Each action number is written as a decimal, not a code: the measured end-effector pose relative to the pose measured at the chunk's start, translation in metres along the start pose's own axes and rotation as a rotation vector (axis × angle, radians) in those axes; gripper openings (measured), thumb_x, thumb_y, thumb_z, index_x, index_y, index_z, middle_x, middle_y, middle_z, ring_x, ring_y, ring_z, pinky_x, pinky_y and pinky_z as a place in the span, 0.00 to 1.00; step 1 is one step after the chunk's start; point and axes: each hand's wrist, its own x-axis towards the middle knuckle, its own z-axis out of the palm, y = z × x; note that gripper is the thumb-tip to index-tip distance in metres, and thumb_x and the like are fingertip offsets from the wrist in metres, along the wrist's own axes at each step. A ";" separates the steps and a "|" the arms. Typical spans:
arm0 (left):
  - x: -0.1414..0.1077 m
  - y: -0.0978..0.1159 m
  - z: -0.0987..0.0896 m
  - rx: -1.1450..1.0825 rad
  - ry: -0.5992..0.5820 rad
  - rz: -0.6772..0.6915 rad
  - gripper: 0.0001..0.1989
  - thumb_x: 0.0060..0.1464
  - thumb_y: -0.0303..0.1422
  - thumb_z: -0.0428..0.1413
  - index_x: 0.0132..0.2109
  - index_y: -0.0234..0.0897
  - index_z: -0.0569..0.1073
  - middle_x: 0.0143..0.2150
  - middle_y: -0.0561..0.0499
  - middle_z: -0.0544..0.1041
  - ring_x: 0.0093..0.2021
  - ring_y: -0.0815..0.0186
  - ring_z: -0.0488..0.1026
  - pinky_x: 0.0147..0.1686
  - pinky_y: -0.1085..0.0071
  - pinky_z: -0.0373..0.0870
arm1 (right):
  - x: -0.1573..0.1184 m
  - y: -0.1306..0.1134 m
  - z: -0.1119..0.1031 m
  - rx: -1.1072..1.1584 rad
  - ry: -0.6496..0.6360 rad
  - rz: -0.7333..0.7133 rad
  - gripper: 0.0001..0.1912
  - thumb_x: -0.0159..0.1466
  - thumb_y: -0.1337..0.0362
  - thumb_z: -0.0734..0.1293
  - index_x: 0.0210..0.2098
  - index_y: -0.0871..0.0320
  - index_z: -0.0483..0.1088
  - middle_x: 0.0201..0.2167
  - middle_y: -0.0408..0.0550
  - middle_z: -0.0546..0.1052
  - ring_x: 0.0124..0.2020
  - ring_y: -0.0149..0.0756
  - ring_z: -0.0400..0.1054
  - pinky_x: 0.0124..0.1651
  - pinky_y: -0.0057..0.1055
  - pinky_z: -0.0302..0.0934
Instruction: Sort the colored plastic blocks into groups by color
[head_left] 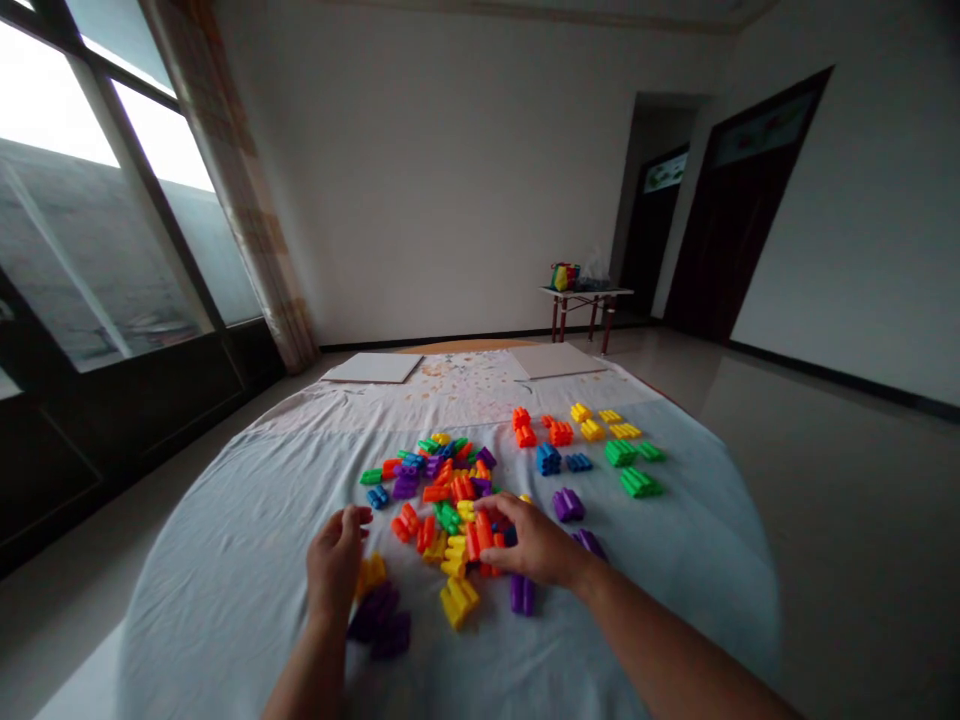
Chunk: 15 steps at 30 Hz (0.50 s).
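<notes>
A loose pile of plastic tube-shaped building blocks (461, 487) in orange, yellow, green, blue and purple lies in front of me. My right hand (534, 542) reaches over the near right side of it, thumb and fingers around an orange block (478, 538). To the left of the pile is my left hand (334, 560), its fingers loosely bent and nothing visible in them. Just beside that hand sit a yellow block (370, 575) and dark purple blocks (381, 622). Nearer me are another yellow block (459, 602) and a purple block (523, 595).
Blocks grouped by colour lie at the right: orange (560, 433), yellow (592, 430), blue (548, 460), green (640, 483) and purple (568, 505). Two flat pale boards (375, 368) rest at the far side of the cloth-covered table (247, 530). A small side table (586, 293) stands beyond.
</notes>
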 end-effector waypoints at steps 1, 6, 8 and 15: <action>0.001 0.005 0.000 0.014 -0.014 0.001 0.21 0.42 0.49 0.49 0.30 0.35 0.73 0.28 0.46 0.76 0.27 0.64 0.70 0.26 0.69 0.67 | -0.002 0.002 0.000 0.024 0.020 0.016 0.28 0.50 0.66 0.70 0.51 0.56 0.65 0.46 0.48 0.71 0.46 0.38 0.67 0.50 0.35 0.61; 0.011 0.023 -0.002 0.077 -0.106 -0.052 0.24 0.33 0.52 0.52 0.27 0.34 0.75 0.28 0.42 0.78 0.29 0.58 0.73 0.26 0.65 0.68 | -0.008 0.006 -0.002 0.025 0.119 -0.020 0.26 0.52 0.65 0.69 0.51 0.55 0.66 0.46 0.48 0.68 0.47 0.37 0.65 0.51 0.34 0.60; 0.017 0.023 -0.004 0.105 -0.137 -0.097 0.24 0.29 0.51 0.54 0.26 0.34 0.75 0.28 0.41 0.78 0.29 0.56 0.73 0.26 0.64 0.68 | -0.009 0.007 -0.003 0.039 0.142 -0.037 0.27 0.53 0.66 0.68 0.53 0.55 0.65 0.46 0.48 0.67 0.48 0.37 0.64 0.52 0.34 0.59; 0.028 -0.004 -0.031 0.090 -0.033 -0.261 0.16 0.35 0.44 0.53 0.28 0.37 0.74 0.32 0.45 0.79 0.36 0.56 0.75 0.31 0.65 0.72 | -0.014 0.019 -0.006 0.117 0.219 0.037 0.29 0.51 0.64 0.71 0.51 0.56 0.63 0.46 0.49 0.69 0.46 0.39 0.65 0.50 0.36 0.61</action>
